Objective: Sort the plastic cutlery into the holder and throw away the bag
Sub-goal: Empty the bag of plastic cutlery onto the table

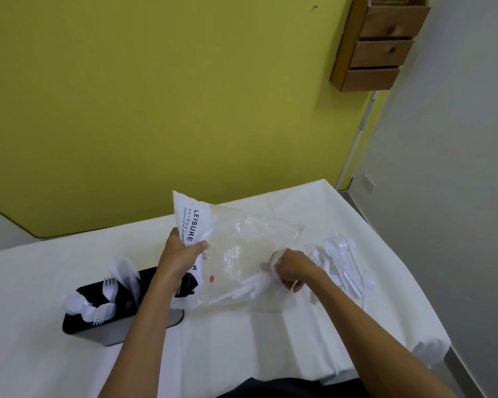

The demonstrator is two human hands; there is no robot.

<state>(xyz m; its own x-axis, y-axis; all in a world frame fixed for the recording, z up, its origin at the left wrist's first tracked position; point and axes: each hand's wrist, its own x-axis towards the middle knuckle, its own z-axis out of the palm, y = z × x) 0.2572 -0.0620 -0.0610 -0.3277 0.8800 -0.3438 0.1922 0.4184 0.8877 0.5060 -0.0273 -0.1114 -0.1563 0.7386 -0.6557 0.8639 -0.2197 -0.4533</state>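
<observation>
1. The worktop [55,282] is covered by a white cloth [270,340] that hangs over its right edge and shows fold creases.
2. A black cutlery holder [112,334] stands on the cloth at the left, near the front.
3. A loose pile of white plastic cutlery [345,262] lies on the cloth at the right, well apart from the holder.
4. Between them the plastic bag [242,254] comes low over the cloth; whether it touches is unclear.

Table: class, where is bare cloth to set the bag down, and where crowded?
Bare: the table in front of the holder and bag, and behind the holder. Crowded: right side, loose cutlery; centre, bag, left hand, right hand.
</observation>
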